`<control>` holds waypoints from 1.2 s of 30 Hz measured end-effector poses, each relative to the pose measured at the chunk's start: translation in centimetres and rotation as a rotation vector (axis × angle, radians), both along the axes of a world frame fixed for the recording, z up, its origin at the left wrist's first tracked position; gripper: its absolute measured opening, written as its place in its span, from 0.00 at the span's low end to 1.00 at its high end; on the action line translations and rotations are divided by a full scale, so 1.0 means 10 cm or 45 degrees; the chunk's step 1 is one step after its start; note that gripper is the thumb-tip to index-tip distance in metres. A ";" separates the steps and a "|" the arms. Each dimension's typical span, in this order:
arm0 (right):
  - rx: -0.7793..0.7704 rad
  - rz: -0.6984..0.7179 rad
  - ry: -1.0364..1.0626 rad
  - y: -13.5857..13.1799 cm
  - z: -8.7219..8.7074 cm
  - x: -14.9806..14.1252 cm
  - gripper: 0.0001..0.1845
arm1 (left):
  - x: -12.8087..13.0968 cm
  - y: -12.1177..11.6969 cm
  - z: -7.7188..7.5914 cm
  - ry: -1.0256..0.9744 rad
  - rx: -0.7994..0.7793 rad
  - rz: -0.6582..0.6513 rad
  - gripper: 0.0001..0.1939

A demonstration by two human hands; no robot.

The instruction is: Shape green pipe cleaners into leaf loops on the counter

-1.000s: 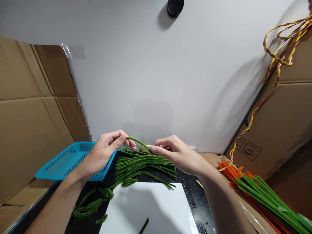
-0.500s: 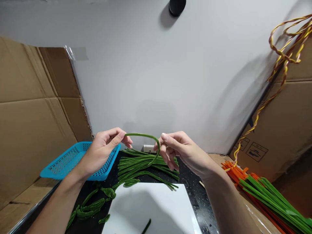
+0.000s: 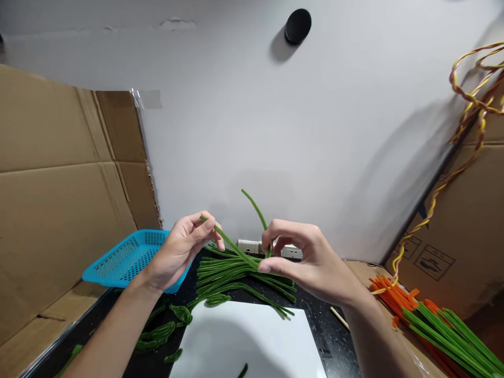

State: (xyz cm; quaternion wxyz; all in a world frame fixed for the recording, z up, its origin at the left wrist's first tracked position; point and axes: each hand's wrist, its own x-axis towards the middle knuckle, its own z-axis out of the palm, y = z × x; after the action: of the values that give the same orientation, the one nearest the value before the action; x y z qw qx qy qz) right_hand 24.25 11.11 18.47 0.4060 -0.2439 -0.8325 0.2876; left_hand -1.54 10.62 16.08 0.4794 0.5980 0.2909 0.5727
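A green pipe cleaner (image 3: 234,248) is held between my two hands, above the table. My left hand (image 3: 192,233) pinches it close to one end, thumb on top. At the bend, my right hand (image 3: 291,249) has its thumb and forefinger closed around the stem, and the other end rises free above the fingers. Behind and below lies a bundle of straight green pipe cleaners (image 3: 224,270). Bent, leaf-shaped green pieces (image 3: 157,336) rest on the black tabletop to the left. Another leaf-shaped piece (image 3: 217,300) touches the top edge of the white sheet (image 3: 252,336).
A blue perforated basket (image 3: 118,262) stands at left beside a cardboard panel (image 3: 66,210). Orange pipe cleaners (image 3: 388,294) and more green ones (image 3: 452,331) lie at right on cardboard. A twisted yellow-brown cord (image 3: 433,205) hangs there. A socket strip (image 3: 250,246) sits against the wall.
My right hand has turned and now grips the pipe cleaner at its bend, where the fingers were apart before. The free end now points upward instead of curling down. The view has shifted slightly.
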 end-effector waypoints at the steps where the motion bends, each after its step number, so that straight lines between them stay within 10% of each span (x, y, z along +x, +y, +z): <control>1: 0.038 0.016 -0.042 -0.02 0.00 -0.01 0.16 | 0.03 -0.01 -0.01 -0.031 -0.018 -0.013 0.16; 13: 0.239 -0.074 -0.419 -0.06 -0.08 -0.18 0.19 | 0.22 0.02 -0.10 -0.321 -0.060 0.167 0.11; 24: 0.191 -0.009 -0.424 0.03 -0.22 -0.36 0.22 | 0.33 -0.13 -0.04 -0.469 -0.166 -0.185 0.14; 36: 0.103 0.076 -0.466 -0.02 -0.29 -0.54 0.07 | 0.45 -0.17 -0.03 -0.647 -0.090 0.108 0.07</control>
State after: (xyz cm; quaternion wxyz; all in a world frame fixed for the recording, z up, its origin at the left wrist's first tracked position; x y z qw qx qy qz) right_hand 18.89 10.89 15.61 0.2485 -0.2509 -0.9101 0.2165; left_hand 3.00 8.95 15.77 0.5332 0.4053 0.2058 0.7135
